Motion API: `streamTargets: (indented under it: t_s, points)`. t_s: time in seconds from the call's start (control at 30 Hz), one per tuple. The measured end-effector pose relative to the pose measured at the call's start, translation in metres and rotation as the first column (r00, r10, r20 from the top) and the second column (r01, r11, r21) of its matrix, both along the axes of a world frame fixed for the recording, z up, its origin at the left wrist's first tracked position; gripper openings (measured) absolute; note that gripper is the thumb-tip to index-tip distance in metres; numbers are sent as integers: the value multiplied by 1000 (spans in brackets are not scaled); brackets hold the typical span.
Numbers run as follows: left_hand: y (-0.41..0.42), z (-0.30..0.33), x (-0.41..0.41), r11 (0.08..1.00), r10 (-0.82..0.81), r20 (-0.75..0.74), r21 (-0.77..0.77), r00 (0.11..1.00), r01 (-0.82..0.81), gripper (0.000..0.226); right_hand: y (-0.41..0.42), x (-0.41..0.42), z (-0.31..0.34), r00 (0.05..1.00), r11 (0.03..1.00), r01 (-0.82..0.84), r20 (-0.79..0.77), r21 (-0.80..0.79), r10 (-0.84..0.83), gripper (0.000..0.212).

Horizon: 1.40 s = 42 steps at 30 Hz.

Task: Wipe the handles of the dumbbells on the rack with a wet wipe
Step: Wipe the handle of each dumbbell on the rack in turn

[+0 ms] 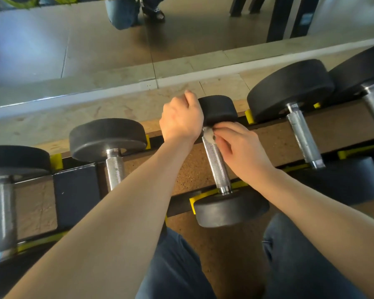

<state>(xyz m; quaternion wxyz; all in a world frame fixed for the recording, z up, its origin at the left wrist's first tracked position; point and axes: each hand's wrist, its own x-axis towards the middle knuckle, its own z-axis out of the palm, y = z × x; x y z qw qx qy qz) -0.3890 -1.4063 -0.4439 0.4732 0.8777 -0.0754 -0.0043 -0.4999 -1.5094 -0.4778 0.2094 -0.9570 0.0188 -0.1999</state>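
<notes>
My right hand (240, 147) pinches the wet wipe (208, 134) on the handle (215, 160); left hand (181, 119) grips the dumbbell head (219, 108). Next, drag it down.

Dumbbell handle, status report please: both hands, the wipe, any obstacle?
Left hand grips far head of small dumbbell. Right hand pinches wet wipe against top of handle. Nothing in the way.

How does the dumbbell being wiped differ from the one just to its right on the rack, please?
The wiped dumbbell has clearly smaller black heads than the right-hand dumbbell. The left hand grips its far head, and the right hand presses a wet wipe to its handle; the right-hand dumbbell lies untouched. Both have knurled metal handles.
</notes>
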Motion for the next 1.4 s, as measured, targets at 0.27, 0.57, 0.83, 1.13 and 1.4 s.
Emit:
streamTargets:
  t_s: [0.27, 0.57, 0.83, 1.13, 1.4]
  points:
    - [-3, 1, -6, 998, 50, 18, 23, 999, -51, 45, -4, 17, 6, 829, -108, 552, -558, 827, -41, 25]
    - [-8, -3, -7, 993, 115, 11, -35, 993, -114, 44, 7, 23, -9, 849, 45, 524, -518, 850, -104, 24]
    - [-8, -4, -9, 991, 113, -26, -74, 993, -114, 41, -9, -5, -3, 984, 760, 176, -104, 626, -142, 23]
    - [-9, 1, -14, 990, 138, 23, 5, 990, -138, 37, 9, 25, -4, 849, 41, 518, -509, 854, -139, 32]
    - [-9, 0, -15, 990, 138, 0, -29, 990, -138, 35, -1, 7, 6, 971, 696, 239, -144, 677, -193, 23]
